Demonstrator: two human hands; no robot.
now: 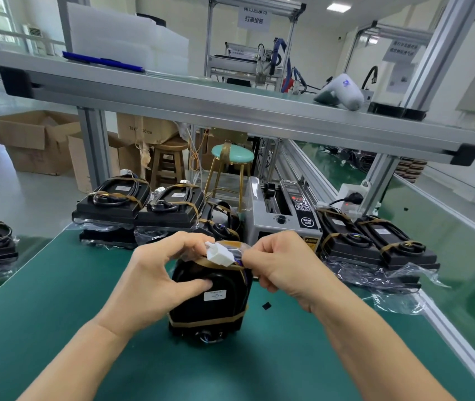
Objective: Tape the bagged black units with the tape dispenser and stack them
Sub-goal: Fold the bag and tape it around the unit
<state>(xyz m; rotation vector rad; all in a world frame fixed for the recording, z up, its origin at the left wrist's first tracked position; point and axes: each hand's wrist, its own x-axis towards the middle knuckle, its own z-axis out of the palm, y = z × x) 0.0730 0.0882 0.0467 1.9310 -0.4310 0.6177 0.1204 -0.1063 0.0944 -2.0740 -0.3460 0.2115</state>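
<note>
Holding upright the glossy black unit [210, 296] mid-desk [57, 285]: our left hand [155, 279] grips it, right hand [279, 261] fingers pinch brown tape [216, 263].

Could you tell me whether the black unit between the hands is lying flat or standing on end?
Standing on end: the black unit rises upright from the green mat, its label facing the camera.

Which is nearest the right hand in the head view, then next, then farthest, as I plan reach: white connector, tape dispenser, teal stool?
1. White connector: just left of the right hand, on top of the held black unit.
2. Tape dispenser: behind the hand, on the table.
3. Teal stool: farther back, beyond the table edge.
</note>
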